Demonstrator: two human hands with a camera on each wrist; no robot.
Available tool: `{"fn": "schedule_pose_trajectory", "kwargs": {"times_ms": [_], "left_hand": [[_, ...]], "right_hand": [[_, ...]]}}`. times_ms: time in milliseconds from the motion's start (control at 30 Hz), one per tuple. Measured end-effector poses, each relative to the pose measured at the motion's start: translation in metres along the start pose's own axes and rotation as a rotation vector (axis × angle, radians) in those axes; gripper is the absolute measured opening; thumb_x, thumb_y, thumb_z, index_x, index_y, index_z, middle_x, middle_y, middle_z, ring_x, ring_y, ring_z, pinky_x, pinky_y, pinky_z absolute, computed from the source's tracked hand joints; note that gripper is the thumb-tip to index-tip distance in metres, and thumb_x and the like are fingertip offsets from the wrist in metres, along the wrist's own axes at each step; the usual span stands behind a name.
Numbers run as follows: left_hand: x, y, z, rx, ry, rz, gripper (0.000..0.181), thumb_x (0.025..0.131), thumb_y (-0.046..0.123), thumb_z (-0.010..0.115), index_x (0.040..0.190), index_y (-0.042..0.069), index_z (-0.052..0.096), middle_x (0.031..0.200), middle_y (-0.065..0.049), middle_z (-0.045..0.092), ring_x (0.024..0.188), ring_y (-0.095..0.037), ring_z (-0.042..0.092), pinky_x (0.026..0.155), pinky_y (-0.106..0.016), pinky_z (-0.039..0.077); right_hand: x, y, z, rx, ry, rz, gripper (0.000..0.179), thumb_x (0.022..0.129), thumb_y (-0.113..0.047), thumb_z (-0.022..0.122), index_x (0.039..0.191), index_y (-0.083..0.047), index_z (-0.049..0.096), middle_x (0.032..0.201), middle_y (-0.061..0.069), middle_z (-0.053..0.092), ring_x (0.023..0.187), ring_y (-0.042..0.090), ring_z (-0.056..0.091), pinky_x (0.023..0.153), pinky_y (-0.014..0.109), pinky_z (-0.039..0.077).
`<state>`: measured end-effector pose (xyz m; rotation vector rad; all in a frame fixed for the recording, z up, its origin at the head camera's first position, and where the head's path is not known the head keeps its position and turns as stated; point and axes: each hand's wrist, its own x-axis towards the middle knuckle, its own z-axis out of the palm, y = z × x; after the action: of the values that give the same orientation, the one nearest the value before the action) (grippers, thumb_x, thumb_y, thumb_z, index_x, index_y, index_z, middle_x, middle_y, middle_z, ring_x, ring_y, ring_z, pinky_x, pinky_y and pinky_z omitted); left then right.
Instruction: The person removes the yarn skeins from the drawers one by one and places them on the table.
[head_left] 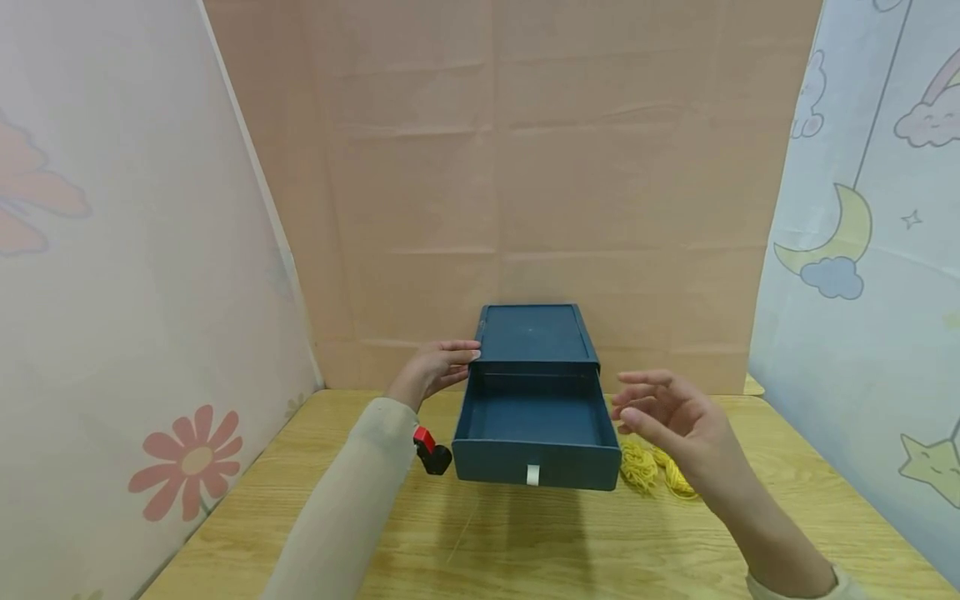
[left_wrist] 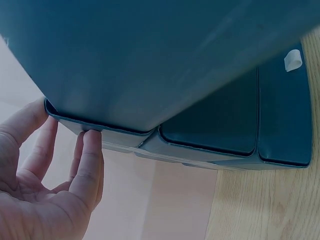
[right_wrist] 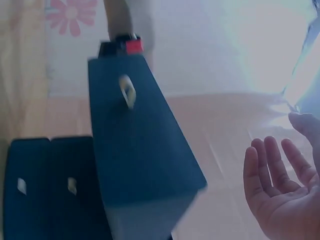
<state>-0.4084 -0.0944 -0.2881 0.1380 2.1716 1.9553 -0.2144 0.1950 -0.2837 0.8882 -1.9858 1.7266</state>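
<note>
A blue plastic drawer unit [head_left: 536,332] sits low in the centre of the head frame, its top drawer [head_left: 495,461] extended toward the viewer along the unit's front-to-back axis. The left hand [head_left: 433,368] grips the unit's left edge near the upper front corner. The right hand [head_left: 678,421], nearer the drawer front, is just right of it, fingers loosely curved around nothing; the white pull tab [head_left: 533,475] lies to their lower left. Yellow yarn [head_left: 638,467] rests just below those fingers in the frame.

Right fingers [right_wrist: 276,162] loosely bent
</note>
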Motion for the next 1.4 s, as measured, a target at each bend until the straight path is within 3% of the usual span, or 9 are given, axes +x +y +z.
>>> {"fn": "schedule_pose_trajectory", "kwargs": {"times_ms": [100,233,400,633,933,1400], "left_hand": [[0.0,-0.001,0.001,-0.001,0.006,-0.004,0.027,0.086,0.017,0.066,0.113,0.015,0.067,0.116,-0.005,0.061,0.096,-0.017,0.061,0.089,-0.03,0.049],[0.001,-0.001,0.002,-0.001,0.009,-0.007,0.027,0.086,0.017,0.066,0.113,0.015,0.066,0.116,-0.005,0.061,0.095,-0.017,0.061,0.09,-0.031,0.048],[0.001,0.0,0.003,-0.002,0.004,-0.005,0.028,0.087,0.017,0.066,0.115,0.014,0.066,0.117,-0.005,0.06,0.097,-0.017,0.061,0.092,-0.032,0.047],[-0.001,0.0,0.005,0.005,0.0,-0.005,0.028,0.087,0.017,0.065,0.115,0.014,0.066,0.119,-0.006,0.058,0.099,-0.018,0.059,0.089,-0.029,0.049],[-0.013,-0.002,0.011,-0.007,0.022,-0.014,0.027,0.086,0.017,0.066,0.114,0.014,0.066,0.117,-0.005,0.06,0.097,-0.017,0.061,0.082,-0.025,0.051],[-0.03,-0.006,0.017,-0.021,0.042,-0.02,0.028,0.086,0.018,0.066,0.114,0.014,0.066,0.116,-0.006,0.061,0.094,-0.016,0.061,0.088,-0.028,0.049]], "right_hand": [[-0.008,-0.002,0.02,-0.028,-0.062,-0.001,0.035,0.088,0.01,0.053,0.121,0.0,0.051,0.1,0.012,0.062,0.087,0.021,0.063,0.071,0.029,0.055],[-0.019,0.001,0.04,-0.061,-0.125,0.154,0.029,0.089,-0.004,0.059,0.117,-0.001,0.053,0.1,0.018,0.061,0.085,0.022,0.064,0.071,0.032,0.056],[-0.026,0.014,0.057,-0.119,-0.163,0.367,0.029,0.088,-0.022,0.063,0.112,-0.007,0.058,0.097,0.012,0.064,0.082,0.018,0.063,0.071,0.029,0.055],[-0.031,0.033,0.067,-0.149,-0.21,0.476,0.032,0.087,-0.034,0.063,0.112,-0.013,0.06,0.097,0.003,0.065,0.084,0.017,0.062,0.07,0.025,0.054],[-0.04,0.041,0.066,-0.199,-0.228,0.475,0.034,0.087,-0.039,0.062,0.113,-0.017,0.059,0.098,-0.001,0.065,0.086,0.015,0.062,0.071,0.022,0.052],[-0.049,0.04,0.066,-0.205,-0.204,0.392,0.023,0.088,-0.031,0.061,0.106,-0.016,0.062,0.091,-0.003,0.067,0.079,0.011,0.065,0.068,0.022,0.054]]}}
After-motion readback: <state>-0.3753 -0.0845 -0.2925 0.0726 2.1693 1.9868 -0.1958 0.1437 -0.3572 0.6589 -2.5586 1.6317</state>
